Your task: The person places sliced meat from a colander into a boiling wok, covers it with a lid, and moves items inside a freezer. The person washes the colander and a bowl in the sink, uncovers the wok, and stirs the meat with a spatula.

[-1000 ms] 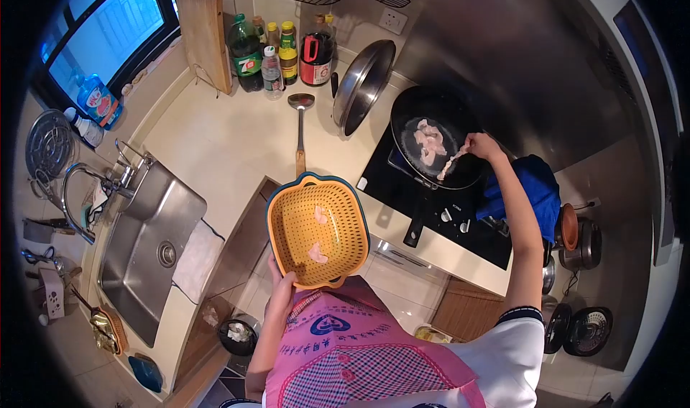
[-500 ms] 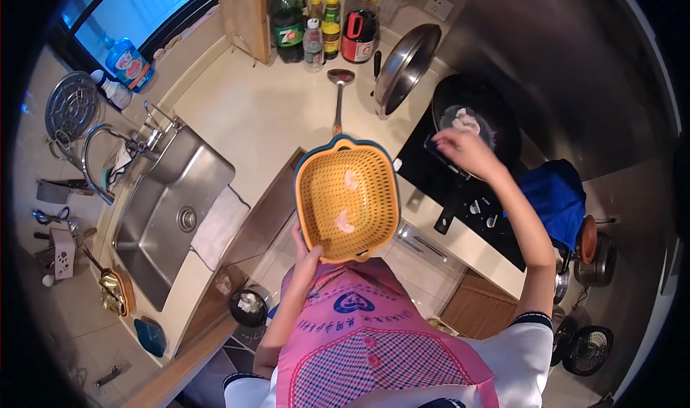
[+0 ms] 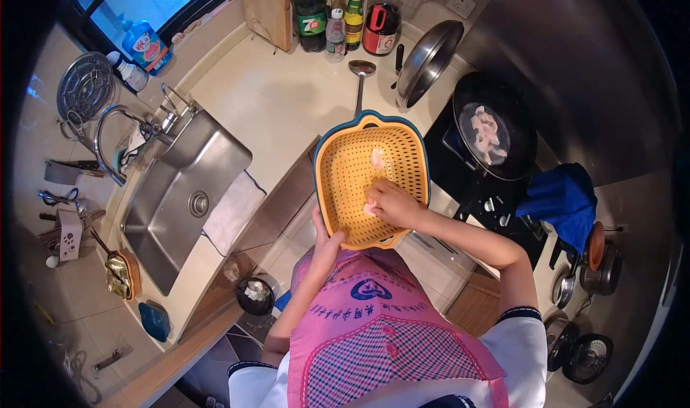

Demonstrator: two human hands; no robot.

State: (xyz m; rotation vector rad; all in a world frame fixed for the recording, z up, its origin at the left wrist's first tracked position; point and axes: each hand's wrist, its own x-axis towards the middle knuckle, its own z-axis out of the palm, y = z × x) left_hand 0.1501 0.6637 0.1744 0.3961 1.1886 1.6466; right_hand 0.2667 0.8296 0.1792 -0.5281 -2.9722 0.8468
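Note:
My left hand (image 3: 327, 241) grips the near left edge of a yellow draining basket (image 3: 339, 174) with a dark blue rim, held over the counter's front edge. Inside the basket, my right hand (image 3: 395, 205) has its fingers closed on a pale pink piece of meat (image 3: 370, 209), partly hidden by the fingers. A second meat piece (image 3: 377, 158) lies farther up on the basket's floor. Right of the basket, a black wok (image 3: 523, 145) sits on the stove with several pale meat pieces (image 3: 487, 129) in it.
A ladle (image 3: 361, 70) lies beyond the basket. A metal lid (image 3: 431, 63) leans beside the wok. Bottles (image 3: 310, 16) line the back wall. At left are the sink (image 3: 165, 228) and a white cloth (image 3: 233, 214). A blue cloth (image 3: 560, 199) hangs right of the stove.
My right hand has moved from over the wok back into the basket and closed on a meat piece. More meat shows in the wok. The view has shifted slightly.

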